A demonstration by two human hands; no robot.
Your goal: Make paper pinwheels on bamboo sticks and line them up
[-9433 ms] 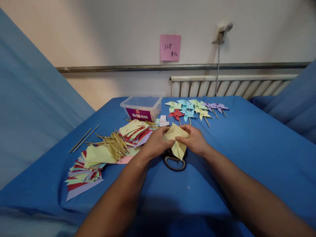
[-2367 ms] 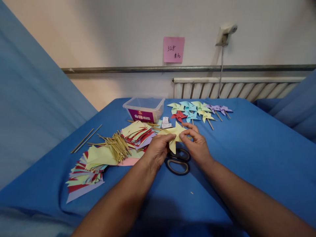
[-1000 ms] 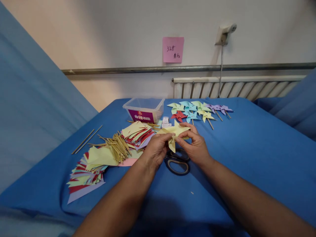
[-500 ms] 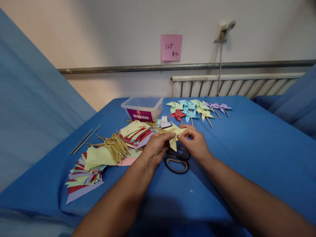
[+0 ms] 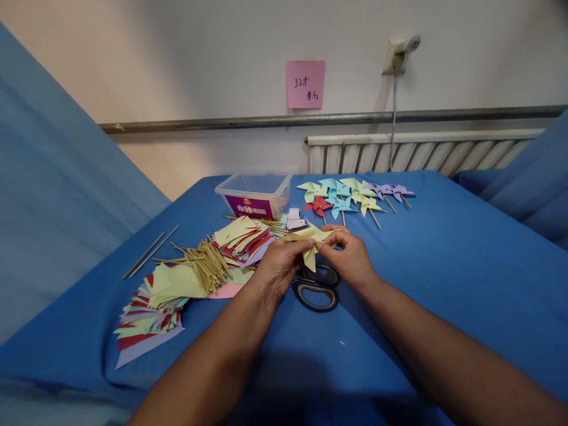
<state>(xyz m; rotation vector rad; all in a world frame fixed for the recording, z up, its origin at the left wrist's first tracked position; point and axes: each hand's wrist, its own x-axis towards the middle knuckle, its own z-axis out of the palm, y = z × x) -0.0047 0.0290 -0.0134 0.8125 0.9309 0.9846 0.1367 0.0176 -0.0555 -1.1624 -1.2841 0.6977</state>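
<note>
A folded yellow paper pinwheel (image 5: 309,239) is held above the blue cloth between both hands. My left hand (image 5: 279,265) pinches its left side and my right hand (image 5: 350,255) pinches its right side near the centre. Directly below the hands lie black-handled scissors (image 5: 314,289). Left of my left hand sit a pile of thin wooden sticks (image 5: 207,260) and stacks of cut coloured paper (image 5: 242,236), with a second paper stack (image 5: 151,307) further left.
Several finished pinwheels (image 5: 350,198) on sticks lie in a row at the back. A clear plastic box (image 5: 252,194) with a purple label stands behind the paper. Two loose sticks (image 5: 151,251) lie far left. A pink note (image 5: 305,84) hangs on the wall.
The flat yellow sheet held 9.4 s ago is now folded into a pointed pinwheel shape. Over the last second both hands stay pinched on it with only small finger shifts.
</note>
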